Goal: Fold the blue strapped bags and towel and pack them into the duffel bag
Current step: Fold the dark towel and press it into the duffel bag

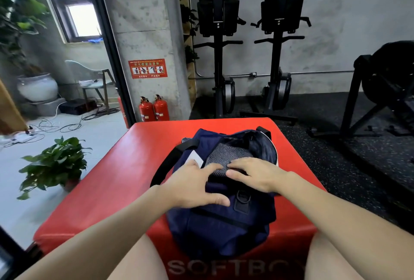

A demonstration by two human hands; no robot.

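Flat hands (195, 184) on ribbed grey towel (226, 156)

White block capitals on the near face of the red padded vinyl box (125, 158) read "SOFTBO", followed by a further letter cut off and too blurred to tell; the lettering is faint and partly hidden at the lower edge of the view. A red rectangular sign (147, 68) fixed to the grey concrete pillar (143, 33) bears a row of small pictograms with lines of characters above and below them, too small and blurred to read. The two red fire extinguishers (154, 109) standing at the pillar's foot each carry a pale label, also illegible. No other text, number or brand can be made out.
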